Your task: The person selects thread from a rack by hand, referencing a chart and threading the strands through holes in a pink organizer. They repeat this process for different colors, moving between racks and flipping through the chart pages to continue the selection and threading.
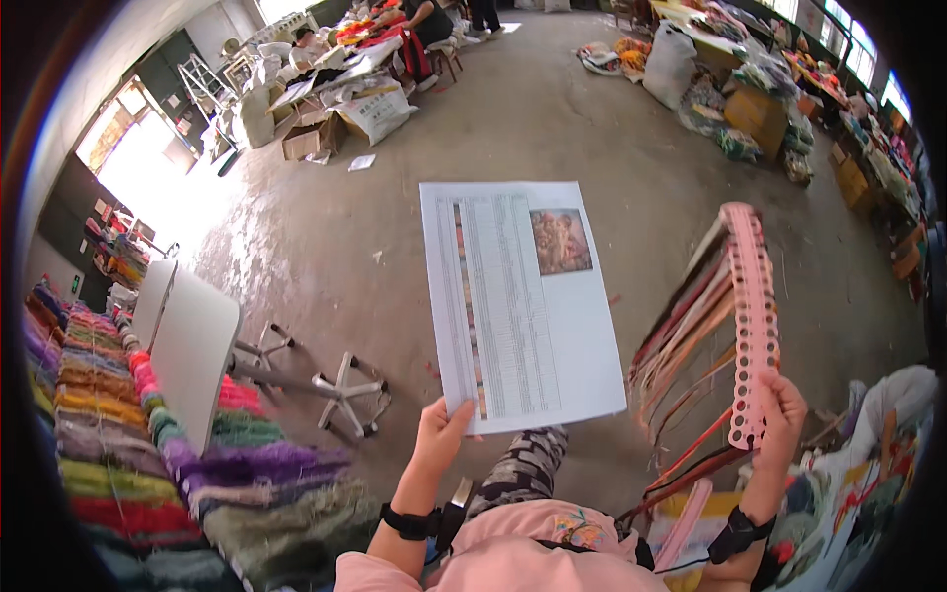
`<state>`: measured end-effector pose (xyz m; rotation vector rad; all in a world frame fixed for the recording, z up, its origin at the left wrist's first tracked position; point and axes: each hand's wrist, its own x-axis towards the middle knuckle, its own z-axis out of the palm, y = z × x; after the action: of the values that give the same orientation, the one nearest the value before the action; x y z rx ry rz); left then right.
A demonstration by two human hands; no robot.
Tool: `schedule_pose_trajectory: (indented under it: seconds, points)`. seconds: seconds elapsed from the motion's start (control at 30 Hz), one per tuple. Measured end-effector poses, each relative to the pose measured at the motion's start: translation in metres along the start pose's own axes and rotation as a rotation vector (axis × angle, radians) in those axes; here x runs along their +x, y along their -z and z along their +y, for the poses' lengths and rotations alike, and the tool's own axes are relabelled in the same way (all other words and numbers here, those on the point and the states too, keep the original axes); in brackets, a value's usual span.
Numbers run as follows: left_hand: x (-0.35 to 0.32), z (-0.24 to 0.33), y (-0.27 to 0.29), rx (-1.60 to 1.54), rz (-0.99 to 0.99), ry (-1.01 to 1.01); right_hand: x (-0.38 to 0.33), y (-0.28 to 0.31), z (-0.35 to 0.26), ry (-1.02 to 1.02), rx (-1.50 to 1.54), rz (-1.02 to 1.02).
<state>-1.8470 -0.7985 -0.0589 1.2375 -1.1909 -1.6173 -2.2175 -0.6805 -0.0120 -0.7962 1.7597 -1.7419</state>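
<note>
My left hand (443, 434) pinches the lower left corner of a white printed sheet (582, 340). On the sheet are a long table with a narrow column of colour patches and a small brownish picture near its upper right. At the right, my right hand (781, 412) grips the lower end of a pink thread holder (752, 316), a long strip with rows of round holes along its edges. Bundles of thread (681, 326) in browns, reds, greys and pale tones hang from its left side. A second pink strip (684, 523) lies lower down, beside my body.
Colourful yarn hanks (109, 434) fill racks at the left. Beside them stands a tilted white table (197, 345) on a wheeled base (340, 395). Piled tables, a cardboard box (311, 138) and people are at the far left; bags (671, 64) and boxes line the right.
</note>
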Motion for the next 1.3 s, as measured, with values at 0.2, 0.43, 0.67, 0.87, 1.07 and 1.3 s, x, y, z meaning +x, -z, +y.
schedule_pose_trajectory:
  seconds: [0.2, 0.43, 0.67, 0.87, 1.07, 1.3]
  points:
    - [0.126, 0.037, 0.014, -0.024, 0.094, -0.016, 0.117, -0.047, 0.041, -0.074, -0.166, 0.088]
    - [0.255, 0.075, 0.066, -0.096, 0.238, -0.077, 0.237, -0.208, 0.086, -0.025, -0.27, -0.122]
    - [0.348, 0.126, 0.123, -0.211, 0.511, -0.117, 0.381, -0.477, 0.047, 0.187, -0.296, -0.67]
    - [0.387, 0.163, 0.196, -0.285, 0.761, -0.19, 0.381, -0.709, -0.006, 0.108, -0.087, -1.22]
    - [0.447, 0.172, 0.32, -0.36, 0.823, -0.286, 0.346, -0.904, -0.021, -0.112, 0.061, -1.441]
    - [0.505, 0.227, 0.508, -0.428, 0.836, -0.244, 0.305, -1.123, -0.053, -0.217, 0.081, -1.503]
